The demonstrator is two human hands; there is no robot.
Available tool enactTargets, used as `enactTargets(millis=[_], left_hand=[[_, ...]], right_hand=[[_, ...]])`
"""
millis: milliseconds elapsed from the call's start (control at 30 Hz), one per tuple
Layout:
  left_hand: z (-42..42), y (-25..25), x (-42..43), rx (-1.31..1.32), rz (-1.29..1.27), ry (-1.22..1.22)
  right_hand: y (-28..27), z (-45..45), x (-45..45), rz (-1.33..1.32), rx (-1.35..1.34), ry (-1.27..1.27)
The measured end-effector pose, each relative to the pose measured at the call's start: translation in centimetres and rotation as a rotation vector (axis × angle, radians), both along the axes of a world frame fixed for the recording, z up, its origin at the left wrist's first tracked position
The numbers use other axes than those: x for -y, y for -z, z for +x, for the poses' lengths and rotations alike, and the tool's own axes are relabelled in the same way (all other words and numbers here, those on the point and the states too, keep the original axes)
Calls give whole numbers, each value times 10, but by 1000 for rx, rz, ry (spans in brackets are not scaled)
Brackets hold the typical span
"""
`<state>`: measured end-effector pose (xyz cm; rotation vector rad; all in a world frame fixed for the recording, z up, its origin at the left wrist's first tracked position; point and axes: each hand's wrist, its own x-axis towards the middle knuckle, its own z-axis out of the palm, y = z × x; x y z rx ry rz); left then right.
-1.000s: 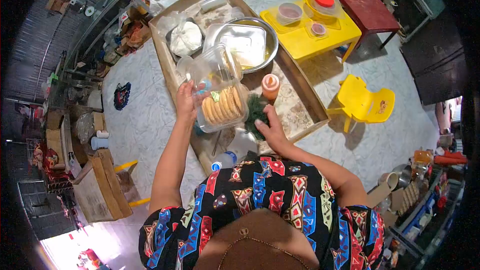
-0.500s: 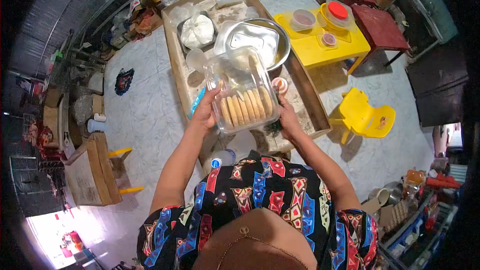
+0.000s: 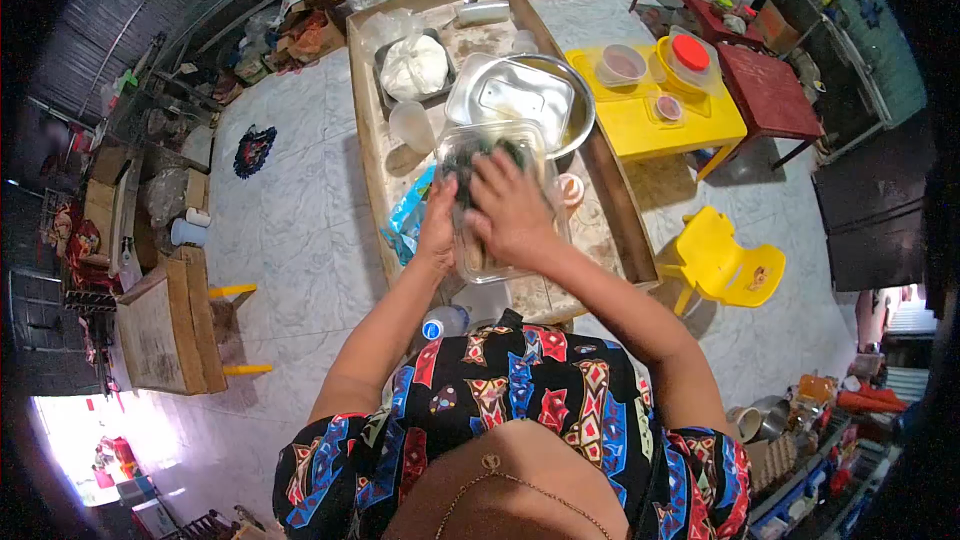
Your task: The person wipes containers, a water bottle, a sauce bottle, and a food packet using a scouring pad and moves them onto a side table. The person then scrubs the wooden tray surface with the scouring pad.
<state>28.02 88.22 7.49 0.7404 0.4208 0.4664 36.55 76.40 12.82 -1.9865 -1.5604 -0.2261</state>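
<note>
A clear plastic container (image 3: 549, 155) is held in front of me over the wooden tray table. My left hand (image 3: 438, 225) grips its left side. My right hand (image 3: 508, 208) is over the container, fingers pointing up and blurred. Dark green stuff (image 3: 478, 152) shows at its fingertips; whether the fingers hold it is unclear. The round cookies seen before are mostly hidden under this hand. A blue packet (image 3: 405, 215) lies left of my left hand. An orange bottle with a pale top (image 3: 571, 190) stands right of the container.
The wooden tray table (image 3: 372, 180) also bears a metal bowl (image 3: 583, 115), a white bag (image 3: 414, 67) and a clear cup (image 3: 410, 124). A yellow table (image 3: 640, 132) with tubs and a yellow chair (image 3: 725, 265) are at the right. A bottle (image 3: 445, 322) is near my chest.
My right hand has moved from the container's right side to over it, and dark green stuff now shows there. The view has shifted, so the table appears lower and further right.
</note>
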Motion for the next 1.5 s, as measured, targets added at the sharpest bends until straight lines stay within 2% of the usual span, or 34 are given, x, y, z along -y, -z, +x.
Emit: enactTargets(millis=[33, 67, 100, 133, 167, 233, 300, 367, 433, 500, 567, 633, 667, 700, 733, 767, 800, 833, 867, 900, 967, 1000, 1033, 1100, 1167, 1233, 1267, 1300, 1367, 1400, 1433, 1467, 1500], left_hand=[[-4, 12, -11, 3, 2, -4], [-10, 19, -24, 13, -113, 20], [-13, 26, -35, 23, -227, 44], [-13, 18, -38, 47, -203, 7], [-14, 0, -35, 47, -203, 5], [-16, -29, -28, -17, 70, -36], [-18, -19, -30, -23, 133, -27], [-21, -20, -23, -95, 211, 84], [-19, -9, -11, -78, 195, 53], [-20, 3, -4, -15, 30, 75], [-23, 5, -4, -38, 17, 72], [-25, 6, -5, -86, 101, 176], [-25, -28, 8, -133, 181, 178], [-26, -26, 8, -133, 184, 174], [-26, -23, 8, -80, 206, 268], [-27, -21, 8, -26, 228, 361], [-25, -38, 16, 61, 156, 378], [-28, -31, 13, 60, 158, 374], [-31, -21, 7, -9, 178, 402], [-34, -11, 1, -78, 196, 429], [-38, -20, -2, -5, 146, 394], [-39, -23, -4, 65, 94, 363], [-41, -23, -6, 64, 93, 361], [-44, -21, -14, 131, -48, 313], [-46, -21, -24, 163, -120, 287], [-46, -23, -34, 184, -115, 293], [-44, -32, -32, 164, -175, 231], [-43, -41, -31, 163, -177, 229], [-38, -55, -34, 35, -287, 2], [-33, -53, -38, 89, -330, 40], [-27, -46, -41, 88, -328, 42], [-18, -35, -41, 92, -208, -118], [-11, -25, -40, 96, -87, -276]], right_hand=[[6, -11, 4, 4, -59, -77], [8, -20, 11, 6, -55, -81], [10, -26, 20, -2, -77, -202], [12, -26, 27, -11, -99, -323], [13, -21, 30, -12, -99, -324], [18, -1, 37, -1, -71, -429], [22, 24, 38, -26, 51, -320], [13, 47, 26, 79, 25, -212], [3, 64, 9, 102, -11, -122], [-5, 71, -6, 162, 47, -81], [-12, 75, -18, 33, -83, -54], [-15, 88, -28, 16, -148, -16], [-12, 101, -35, 90, -444, 2], [-8, 111, -38, 164, -741, 22], [-35, 113, -33, -66, -857, -56], [-58, 101, -25, -217, -1101, -80], [-60, 101, -25, -404, -1199, -161], [-61, 103, -24, -596, -1290, -242], [-49, 105, -25, -584, -1442, -306], [-40, 109, -20, -584, -1440, -310], [-42, 110, -5, -537, -1314, -262], [8, 141, -2, -482, -1237, -508], [8, 134, 17, -371, -1546, -442], [36, 118, 30, -67, -1793, -463], [32, 92, 37, 183, -1915, -310], [39, 72, 35, 353, -1907, -256], [34, 59, 41, 339, -1861, -221], [53, 51, 49, 384, -1933, -268], [67, 23, 53, 513, -2205, 119], [63, 12, 54, 516, -2204, 117], [40, -3, 51, 556, -2204, -79], [27, -12, 48, 593, -2192, -276], [27, -13, 41, 596, -2192, -277]])
